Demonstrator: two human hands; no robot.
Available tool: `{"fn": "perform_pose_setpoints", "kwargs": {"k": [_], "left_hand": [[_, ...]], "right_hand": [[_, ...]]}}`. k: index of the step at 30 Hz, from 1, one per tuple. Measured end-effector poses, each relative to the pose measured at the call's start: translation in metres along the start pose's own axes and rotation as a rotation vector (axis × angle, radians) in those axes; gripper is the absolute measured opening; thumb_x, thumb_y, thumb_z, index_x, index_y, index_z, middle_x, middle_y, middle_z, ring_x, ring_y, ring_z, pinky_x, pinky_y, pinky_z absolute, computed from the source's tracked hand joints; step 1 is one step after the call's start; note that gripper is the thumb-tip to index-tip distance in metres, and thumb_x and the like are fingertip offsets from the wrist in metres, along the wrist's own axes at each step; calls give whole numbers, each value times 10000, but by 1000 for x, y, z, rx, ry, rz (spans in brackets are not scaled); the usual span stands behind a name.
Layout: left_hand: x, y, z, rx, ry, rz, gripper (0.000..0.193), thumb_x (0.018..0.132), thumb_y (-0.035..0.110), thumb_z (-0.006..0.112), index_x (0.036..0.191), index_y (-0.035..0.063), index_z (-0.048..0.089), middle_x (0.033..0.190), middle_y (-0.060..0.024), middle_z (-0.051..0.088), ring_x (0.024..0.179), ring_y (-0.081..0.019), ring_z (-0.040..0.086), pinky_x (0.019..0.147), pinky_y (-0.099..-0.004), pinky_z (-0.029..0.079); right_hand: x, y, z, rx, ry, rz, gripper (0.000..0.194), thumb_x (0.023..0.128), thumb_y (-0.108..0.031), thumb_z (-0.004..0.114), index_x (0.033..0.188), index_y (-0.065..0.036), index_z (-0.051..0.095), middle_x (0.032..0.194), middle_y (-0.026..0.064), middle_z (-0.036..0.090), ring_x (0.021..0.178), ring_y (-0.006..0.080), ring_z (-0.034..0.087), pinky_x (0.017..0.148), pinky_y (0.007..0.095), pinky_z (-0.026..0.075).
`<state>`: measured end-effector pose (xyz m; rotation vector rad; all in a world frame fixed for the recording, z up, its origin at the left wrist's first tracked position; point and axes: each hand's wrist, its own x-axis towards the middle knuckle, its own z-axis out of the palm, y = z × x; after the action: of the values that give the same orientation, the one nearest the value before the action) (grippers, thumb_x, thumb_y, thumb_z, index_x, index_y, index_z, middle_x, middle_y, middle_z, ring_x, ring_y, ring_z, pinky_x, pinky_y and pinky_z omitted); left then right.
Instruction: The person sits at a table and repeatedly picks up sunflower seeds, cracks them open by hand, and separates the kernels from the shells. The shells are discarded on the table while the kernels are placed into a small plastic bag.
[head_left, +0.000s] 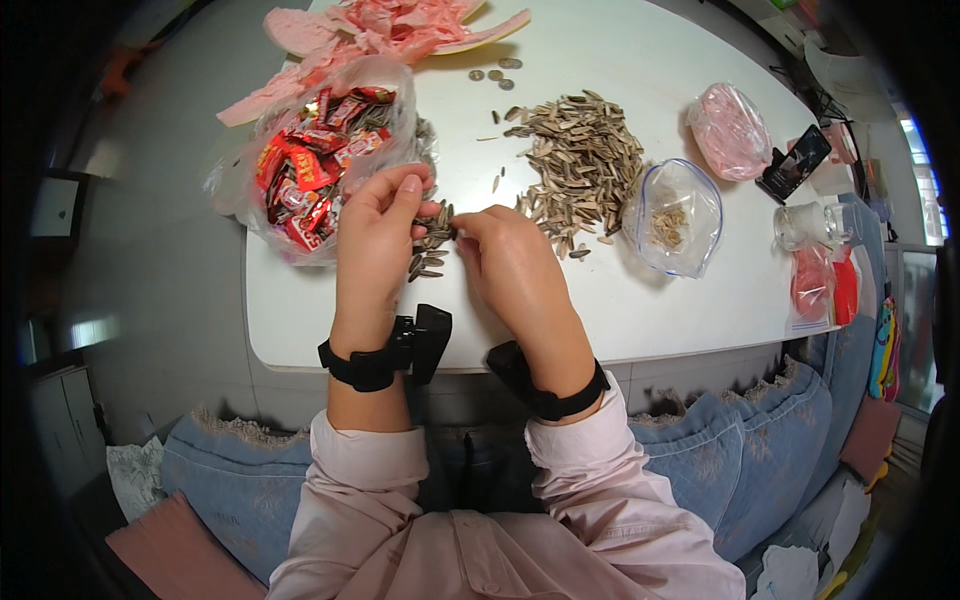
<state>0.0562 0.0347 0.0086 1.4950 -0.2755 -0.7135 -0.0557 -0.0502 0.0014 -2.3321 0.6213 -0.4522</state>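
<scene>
My right hand (504, 244) has its thumb and forefinger pinched together at the edge of a small pile of striped sunflower seeds (429, 262). A dark seed shows at those fingertips. My left hand (384, 214) hovers over the left side of the same pile, fingers curled and thumb bent in; whether anything is inside it is hidden. Close behind it stands a clear plastic bag (405, 90) holding red-wrapped sweets (307, 169) and more seeds. A large heap of sunflower shells (581, 161) spreads to the right. An open zip bag (679, 244) beside it holds pale kernels (667, 225).
Pink watermelon rind pieces (405, 30) lie at the back, near several coins (495, 75). At right are a pink plastic-wrapped bundle (727, 131), a smartphone (799, 161), a glass jar (814, 223) and a red packet (845, 285). The white table's (300, 330) front edge runs below my hands.
</scene>
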Motion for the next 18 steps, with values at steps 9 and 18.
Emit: {"fn": "perform_pose_setpoints", "kwargs": {"k": [9, 18], "left_hand": [[-2, -2, -5, 10, -62, -4, 242, 934, 173, 530, 1111, 26, 607, 971, -13, 631, 753, -46, 571, 630, -183, 438], [-1, -3, 0, 83, -68, -1, 253, 921, 169, 554, 1111, 8, 597, 951, -29, 637, 743, -56, 564, 622, -185, 430]], "right_hand": [[10, 1, 26, 12, 27, 35, 101, 745, -25, 637, 839, 4, 660, 773, 172, 562, 752, 346, 570, 680, 407, 474], [10, 7, 30, -38, 92, 18, 59, 774, -51, 628, 798, 3, 635, 748, 165, 571, 701, 346, 567, 642, 409, 464]]}}
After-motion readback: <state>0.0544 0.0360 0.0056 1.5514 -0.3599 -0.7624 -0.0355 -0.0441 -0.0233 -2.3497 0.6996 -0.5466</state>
